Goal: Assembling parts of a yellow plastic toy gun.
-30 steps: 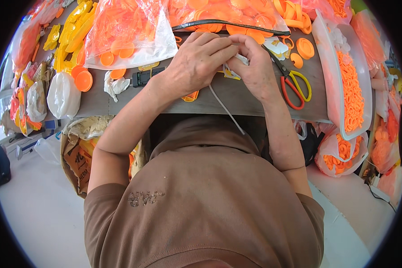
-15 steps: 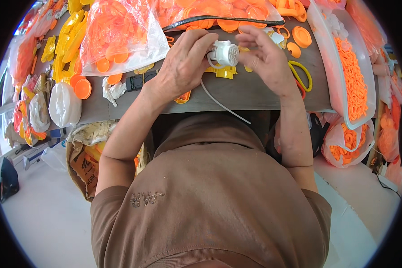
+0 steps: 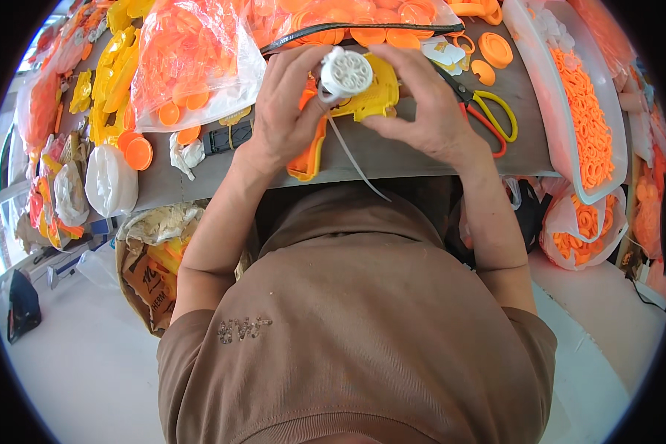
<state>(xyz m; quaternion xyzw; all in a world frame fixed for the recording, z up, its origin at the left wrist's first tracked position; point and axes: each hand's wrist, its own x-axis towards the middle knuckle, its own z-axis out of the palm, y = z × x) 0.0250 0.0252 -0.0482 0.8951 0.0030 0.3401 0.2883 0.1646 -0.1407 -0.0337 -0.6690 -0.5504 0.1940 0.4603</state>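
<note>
My left hand [image 3: 290, 107] is closed on a white round plastic part [image 3: 348, 72] with a ring of openings in its face. A thin pale tube [image 3: 354, 155] hangs from it over the table edge. My right hand [image 3: 433, 111] curls its thumb and fingers round a yellow molded plastic shell [image 3: 383, 87], just behind and right of the white part. Beside my left wrist an orange and yellow plastic piece [image 3: 308, 157] lies at the table's front edge, partly hidden by the hand.
Scissors [image 3: 507, 118] with red and yellow handles lie right of my right hand. A clear bag of orange parts [image 3: 192, 66] stands back left. A white bin [image 3: 534, 66] of orange rings is at the right, a white bag [image 3: 111, 181] at the left.
My right hand has taken hold of the yellow shell, which lay on the table before. My left hand has moved left, turning the white part's face upward. The scissors are now more exposed.
</note>
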